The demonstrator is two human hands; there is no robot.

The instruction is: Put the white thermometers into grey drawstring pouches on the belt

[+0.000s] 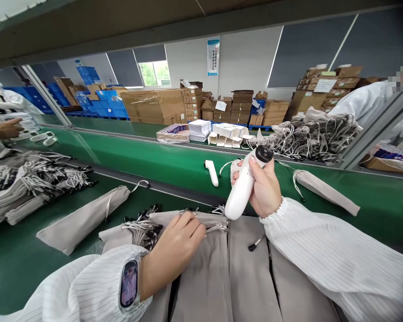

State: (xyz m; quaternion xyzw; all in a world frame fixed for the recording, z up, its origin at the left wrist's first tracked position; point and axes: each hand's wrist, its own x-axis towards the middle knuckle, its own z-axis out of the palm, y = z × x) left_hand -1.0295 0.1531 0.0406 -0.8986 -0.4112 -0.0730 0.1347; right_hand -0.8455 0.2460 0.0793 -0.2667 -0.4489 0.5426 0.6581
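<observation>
My right hand (pixel 263 188) is wrapped around a white handheld device (pixel 239 190) with a rounded black end, tilted so that this end points up and away. Below and to the left, my left hand (pixel 177 241) has its fingers bent over the mouth of a grey drawstring pouch (pixel 201 264), gripping the fabric at its edge. More grey pouches (pixel 248 268) lie side by side in front of me, cords at their far ends. A similar white device (pixel 211 173) rests on the green belt, just beyond my hands.
Single pouches lie at left (pixel 83 219) and right (pixel 327 190). A pile of pouches (pixel 30 183) sits far left, another heap (pixel 312 136) at back right. White boxes (pixel 230 132) stand on the ledge. Co-workers' sleeves (pixel 362 98) show at both sides.
</observation>
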